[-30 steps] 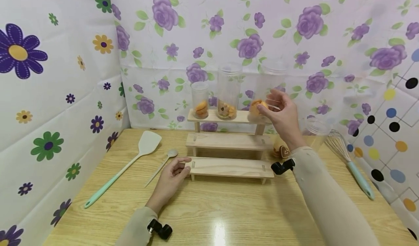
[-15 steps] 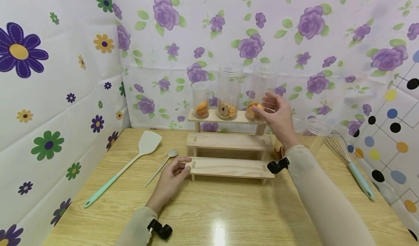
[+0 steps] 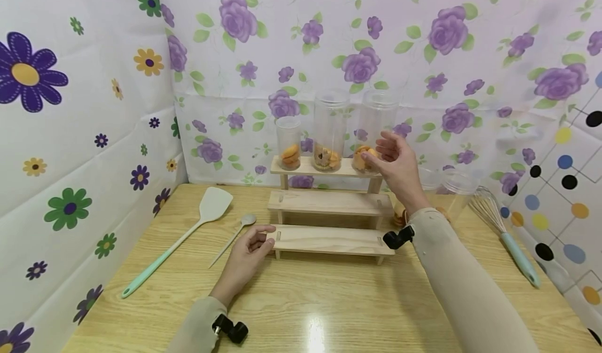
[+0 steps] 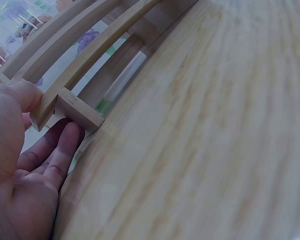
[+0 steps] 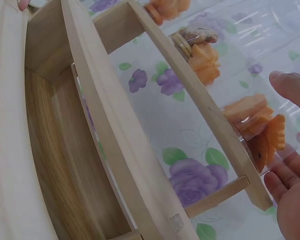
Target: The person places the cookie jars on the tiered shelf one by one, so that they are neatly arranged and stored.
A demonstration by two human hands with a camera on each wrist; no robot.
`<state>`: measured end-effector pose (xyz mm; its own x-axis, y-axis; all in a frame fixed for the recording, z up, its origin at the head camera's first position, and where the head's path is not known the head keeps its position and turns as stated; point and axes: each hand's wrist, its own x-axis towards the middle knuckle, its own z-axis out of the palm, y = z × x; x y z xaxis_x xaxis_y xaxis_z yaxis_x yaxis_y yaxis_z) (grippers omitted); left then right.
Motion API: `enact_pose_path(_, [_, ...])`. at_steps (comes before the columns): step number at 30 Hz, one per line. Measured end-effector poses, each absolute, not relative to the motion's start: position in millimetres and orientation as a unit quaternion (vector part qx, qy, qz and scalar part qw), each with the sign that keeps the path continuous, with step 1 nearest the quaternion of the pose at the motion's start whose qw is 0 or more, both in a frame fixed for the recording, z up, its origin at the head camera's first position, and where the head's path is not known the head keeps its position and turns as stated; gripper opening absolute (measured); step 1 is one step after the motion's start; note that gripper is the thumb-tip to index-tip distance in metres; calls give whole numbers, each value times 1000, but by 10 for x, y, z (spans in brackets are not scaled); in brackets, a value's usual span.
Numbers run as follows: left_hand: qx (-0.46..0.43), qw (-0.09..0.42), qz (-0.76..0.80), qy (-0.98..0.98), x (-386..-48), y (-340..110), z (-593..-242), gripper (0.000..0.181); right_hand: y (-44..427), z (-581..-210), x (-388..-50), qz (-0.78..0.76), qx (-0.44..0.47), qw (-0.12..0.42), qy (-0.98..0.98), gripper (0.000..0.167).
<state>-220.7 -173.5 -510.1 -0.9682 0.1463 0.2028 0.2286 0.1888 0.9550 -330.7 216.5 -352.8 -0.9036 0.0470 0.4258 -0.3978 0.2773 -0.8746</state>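
A three-tier wooden rack [image 3: 329,202] stands on the table, with three clear jars on its top tier. The left jar [image 3: 288,133] and taller middle jar [image 3: 331,123] hold small orange and brown pieces. My right hand [image 3: 401,170] curves round the lower right side of the right jar [image 3: 378,114], which stands on the tier's right end with orange pieces [image 5: 260,130] inside. My left hand [image 3: 245,256] grips the left end of the lowest tier, thumb and fingers round the wood [image 4: 80,107] in the left wrist view.
A white spatula with a mint handle [image 3: 160,263] and a small spoon [image 3: 247,219] lie left of the rack. Behind my right wrist stand more clear jars [image 3: 458,183], partly hidden. A whisk [image 3: 517,256] lies at the far right, near the patterned wall sheet.
My right hand has moved left with the right jar, which now stands on the top tier beside the middle jar. The left hand has kept its place on the rack.
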Motion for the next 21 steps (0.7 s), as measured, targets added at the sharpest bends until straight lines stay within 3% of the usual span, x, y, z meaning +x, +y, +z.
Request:
enact_pose_path(8, [-116,30,-625,-771,-2219,-1737,-5112,32,2162,-3471,-3266,592,103,189,-777,93])
enact_pose_path(21, [-115,26,-626,-771,-2206,-1737,-5101,34,2186,-3358,-3064,579,111,250,-768,97])
